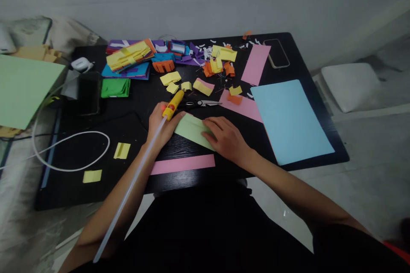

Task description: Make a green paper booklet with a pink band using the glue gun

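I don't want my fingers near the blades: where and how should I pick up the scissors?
Probably by the dark handle end of the scissors, straight from above. They lie flat with the blades pointing right, toward the pink paper, and the yellow glue gun crowds the handles from the left.

far-L grn sheet [25, 89] cropped, L hand [164, 131] part-hidden

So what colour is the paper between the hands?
The paper is light green, seen in the head view.
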A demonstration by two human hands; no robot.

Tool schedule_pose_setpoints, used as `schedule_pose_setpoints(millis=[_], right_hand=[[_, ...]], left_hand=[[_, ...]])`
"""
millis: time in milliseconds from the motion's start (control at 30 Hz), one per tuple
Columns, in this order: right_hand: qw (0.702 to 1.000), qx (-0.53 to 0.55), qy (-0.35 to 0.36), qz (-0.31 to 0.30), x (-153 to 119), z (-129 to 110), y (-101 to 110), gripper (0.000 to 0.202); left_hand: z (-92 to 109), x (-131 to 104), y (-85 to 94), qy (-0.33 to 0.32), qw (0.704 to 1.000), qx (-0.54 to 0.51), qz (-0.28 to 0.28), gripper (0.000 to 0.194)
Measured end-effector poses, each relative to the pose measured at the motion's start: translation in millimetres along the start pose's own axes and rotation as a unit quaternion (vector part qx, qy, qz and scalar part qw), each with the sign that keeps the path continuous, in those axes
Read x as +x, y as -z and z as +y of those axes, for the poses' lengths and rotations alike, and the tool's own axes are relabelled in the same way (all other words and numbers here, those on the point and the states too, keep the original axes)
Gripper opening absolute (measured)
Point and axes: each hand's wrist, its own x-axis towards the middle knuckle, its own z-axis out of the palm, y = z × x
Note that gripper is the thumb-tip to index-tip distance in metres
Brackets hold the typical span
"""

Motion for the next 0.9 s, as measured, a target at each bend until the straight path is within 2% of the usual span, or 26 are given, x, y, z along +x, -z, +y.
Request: schedule_pose_setpoints(millis=[167, 467, 767, 900], right_hand=[[0.999, -0.036, -0.007, -0.019, 20, -1, -13, 0.029], [0.999, -0.032, 0.004, -0.035, 20, 4, -12, 0.033], [0.999, -0.029, -0.002, -0.037, 21, 5, -14, 0.031], [1.000, -0.003, -0.013, -0.025, 18, 7, -13, 0.031]], left_hand=[[-5, -1, 1.8, -0.006, 1.000, -0.014, -0.011, 0.029], [-3, 0, 2.7, -0.016, 0.999, -0.036, -0.018, 0.026], [-3, -2, 2.0, -0.099, 0.992, -0.049, -0.056, 0.032], [-4, -1, 1.0, -0.089, 0.993, -0.046, -0.067, 0.034]])
